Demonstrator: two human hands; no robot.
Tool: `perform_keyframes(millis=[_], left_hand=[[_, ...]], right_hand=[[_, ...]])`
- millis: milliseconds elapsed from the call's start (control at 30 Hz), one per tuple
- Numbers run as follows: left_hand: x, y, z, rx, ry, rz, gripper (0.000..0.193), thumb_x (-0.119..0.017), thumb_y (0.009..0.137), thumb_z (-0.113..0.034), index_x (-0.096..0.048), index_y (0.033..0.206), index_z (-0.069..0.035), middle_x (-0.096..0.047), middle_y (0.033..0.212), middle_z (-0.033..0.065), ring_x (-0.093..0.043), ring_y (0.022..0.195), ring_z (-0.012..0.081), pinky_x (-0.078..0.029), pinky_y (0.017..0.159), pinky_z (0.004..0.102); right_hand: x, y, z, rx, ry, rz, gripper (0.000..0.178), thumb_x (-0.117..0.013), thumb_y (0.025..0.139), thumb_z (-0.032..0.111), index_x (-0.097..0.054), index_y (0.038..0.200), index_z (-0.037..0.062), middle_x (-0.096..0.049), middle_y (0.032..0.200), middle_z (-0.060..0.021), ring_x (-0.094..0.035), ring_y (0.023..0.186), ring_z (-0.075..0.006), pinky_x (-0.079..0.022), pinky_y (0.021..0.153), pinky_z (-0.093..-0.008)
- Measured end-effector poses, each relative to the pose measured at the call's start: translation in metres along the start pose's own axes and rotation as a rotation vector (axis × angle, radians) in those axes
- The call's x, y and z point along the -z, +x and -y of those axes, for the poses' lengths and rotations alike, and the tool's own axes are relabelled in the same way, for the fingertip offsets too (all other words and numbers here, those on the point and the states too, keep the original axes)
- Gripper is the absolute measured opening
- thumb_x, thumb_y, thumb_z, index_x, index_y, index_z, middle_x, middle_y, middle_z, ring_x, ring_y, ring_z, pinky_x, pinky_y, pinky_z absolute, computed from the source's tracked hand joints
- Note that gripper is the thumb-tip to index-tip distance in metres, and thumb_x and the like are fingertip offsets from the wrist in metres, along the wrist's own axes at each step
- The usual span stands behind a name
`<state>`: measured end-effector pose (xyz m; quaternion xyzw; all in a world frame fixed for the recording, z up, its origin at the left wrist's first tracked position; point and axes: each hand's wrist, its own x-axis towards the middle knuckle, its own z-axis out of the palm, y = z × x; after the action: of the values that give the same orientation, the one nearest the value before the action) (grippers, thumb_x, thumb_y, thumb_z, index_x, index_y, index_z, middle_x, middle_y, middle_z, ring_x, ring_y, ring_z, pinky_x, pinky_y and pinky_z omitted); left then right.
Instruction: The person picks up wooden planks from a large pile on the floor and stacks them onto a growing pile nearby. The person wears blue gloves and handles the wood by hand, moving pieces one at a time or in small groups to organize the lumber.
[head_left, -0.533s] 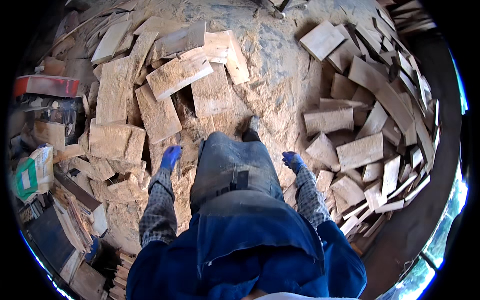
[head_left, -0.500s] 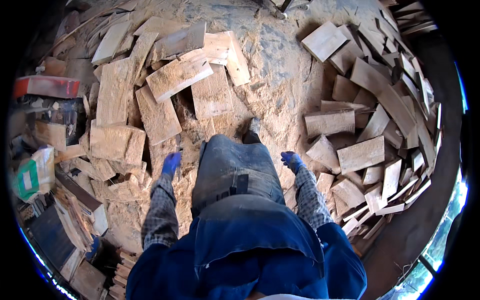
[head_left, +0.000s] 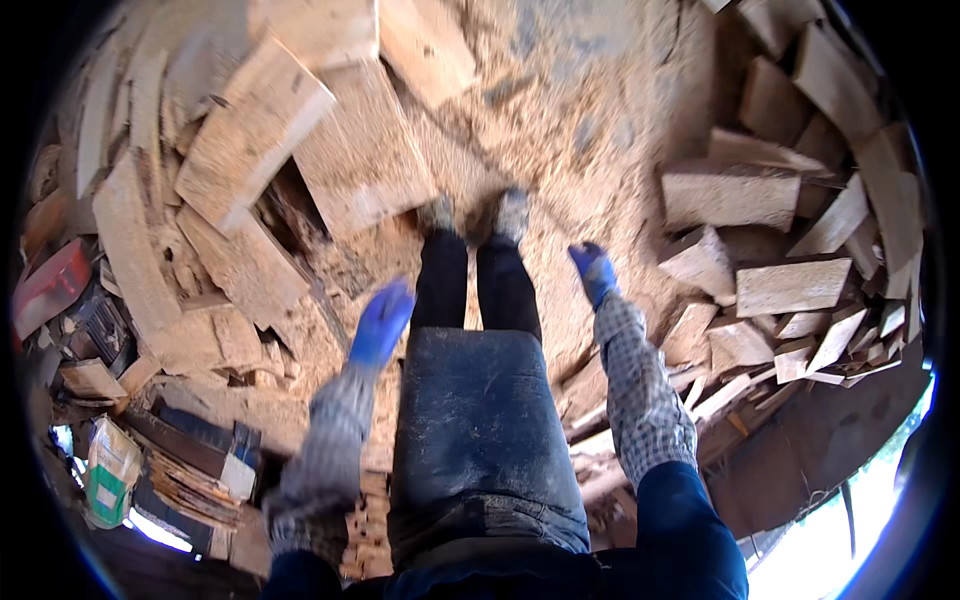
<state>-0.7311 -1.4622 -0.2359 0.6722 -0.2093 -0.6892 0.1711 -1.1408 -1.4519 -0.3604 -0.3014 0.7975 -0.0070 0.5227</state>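
My left hand (head_left: 382,322), in a blue glove, hangs just left of the dark apron (head_left: 475,410). It is blurred by motion, but its fingers look stretched out and nothing shows in them. On the other side, my right hand (head_left: 595,272), gloved in blue too, hovers over the sawdust with its fingers apart and nothing held. Ahead of the left hand lie a wide wooden board (head_left: 360,150) and a tilted wooden block (head_left: 255,135), both dusted with sawdust. Closest to the right hand is a wooden offcut (head_left: 700,262) at the edge of a heap. Neither hand touches wood.
Sawdust (head_left: 570,150) covers the floor between two wood piles. My shoes (head_left: 510,212) stand beside the wide board. At the left are a red object (head_left: 52,290) and a green-and-white package (head_left: 110,475). A dark sheet (head_left: 820,445) borders the right heap.
My view has tilted down and come closer to the left pile, and both shoes now show. My left hand has swung forward and inward; the right is still raised at my side.
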Motion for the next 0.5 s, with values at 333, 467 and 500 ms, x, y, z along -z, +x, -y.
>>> perform_keyframes(millis=[333,467,500], left_hand=[[-0.106,0.408,-0.012,-0.148,-0.076,-0.222,0.07,-0.076,0.074,-0.018,-0.041,0.132,0.001,-0.048,0.13,0.0154,-0.048,0.114,0.0245,-0.042,0.094,0.0322],[-0.074,0.465,0.0,-0.114,0.164,-0.411,0.065,-0.084,0.066,-0.013,-0.052,0.122,-0.001,-0.058,0.12,0.013,-0.054,0.106,0.0221,-0.047,0.087,0.0323],[-0.075,0.471,0.0,-0.017,0.095,-0.428,0.065,-0.084,0.066,-0.014,-0.053,0.121,-0.002,-0.058,0.119,0.0125,-0.054,0.104,0.0227,-0.047,0.087,0.0334]], right_hand=[[-0.087,0.128,-0.031,-0.133,0.253,-0.096,0.056,-0.068,0.084,0.03,-0.051,0.126,-0.0038,-0.058,0.122,-0.0222,-0.057,0.111,-0.028,-0.045,0.094,-0.0342],[-0.116,0.139,0.014,0.153,0.1,-0.195,0.063,-0.07,0.081,0.033,-0.049,0.128,-0.0023,-0.057,0.121,-0.0238,-0.055,0.111,-0.0368,-0.044,0.096,-0.0407],[-0.117,0.144,0.03,0.214,0.025,-0.224,0.074,-0.073,0.076,0.035,-0.043,0.133,-0.001,-0.052,0.127,-0.0242,-0.049,0.118,-0.0389,-0.039,0.101,-0.044]])
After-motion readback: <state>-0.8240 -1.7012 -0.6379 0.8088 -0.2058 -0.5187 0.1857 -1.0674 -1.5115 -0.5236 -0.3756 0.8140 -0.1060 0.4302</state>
